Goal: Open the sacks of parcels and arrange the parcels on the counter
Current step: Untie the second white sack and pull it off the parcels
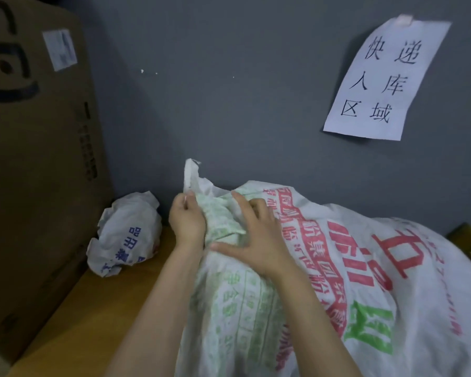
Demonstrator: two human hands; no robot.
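A: Entry. Large woven sack (337, 281), white with red and green print, lies on its side on the wooden desk (93, 308), filling the right half of the view. Its gathered mouth (201, 191) points toward the grey wall (242, 91).

B: Hands?

A: Both at the mouth. Left hand (186, 221) grips the bunched fabric, fingers (184, 204) curled and pinching a fold of the cloth. Right hand (252, 235) lies flat on the sack just beside it, fingers (241, 200) spread, thumb out toward the left hand.

B: Sack open?

A: Mouth still bunched; contents not visible. One loose corner of fabric sticks up above the left hand.

B: Surroundings?

A: Small crumpled white bag (128, 235) with blue print on the desk, left of the sack, apart from it. Tall cardboard box (38, 159) stands further left, with a white label near its top. Paper notice (381, 80) with handwritten characters taped to the wall, upper right. A brown corner of something shows behind the sack at right edge; cannot tell what.
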